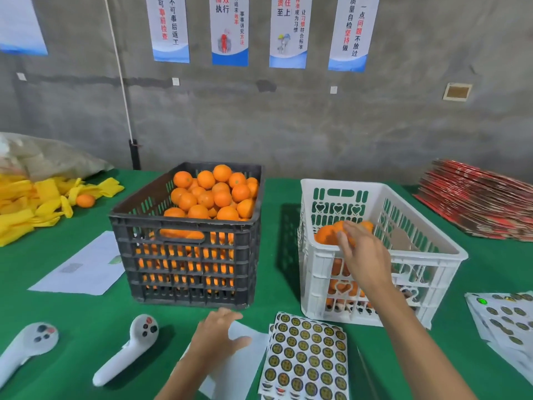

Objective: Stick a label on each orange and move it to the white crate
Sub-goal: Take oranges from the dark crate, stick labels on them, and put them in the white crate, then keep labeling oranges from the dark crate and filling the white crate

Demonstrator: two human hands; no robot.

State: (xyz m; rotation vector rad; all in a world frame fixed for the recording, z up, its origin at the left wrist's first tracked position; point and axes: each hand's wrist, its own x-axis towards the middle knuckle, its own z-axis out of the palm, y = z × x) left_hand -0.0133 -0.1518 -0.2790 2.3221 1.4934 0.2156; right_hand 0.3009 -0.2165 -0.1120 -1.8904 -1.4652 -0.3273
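Green cloth covers the table (288,197). Nearest the camera, a label sheet (307,359) of round gold stickers lies flat, with a blank white sheet (245,356) just to its left. The left hand (215,339) hovers over that white sheet, fingers loosely spread and holding nothing. Two white controllers (127,350) lie further left. More label sheets (507,321) sit at the right edge.

Beyond the stickers stands the white crate (383,197), partly filled with oranges. The right hand (362,252) reaches over its near rim, fingers extended down onto an orange (326,235) on top of the pile; whether it grips the fruit or only touches it I cannot tell. Left of it, well apart, the black crate (184,255) is heaped with oranges (213,192).

Farther back lie yellow foam nets (31,203) with one loose orange (85,200), red cartons (478,203) stacked at right, and posters (230,30) on the grey wall.
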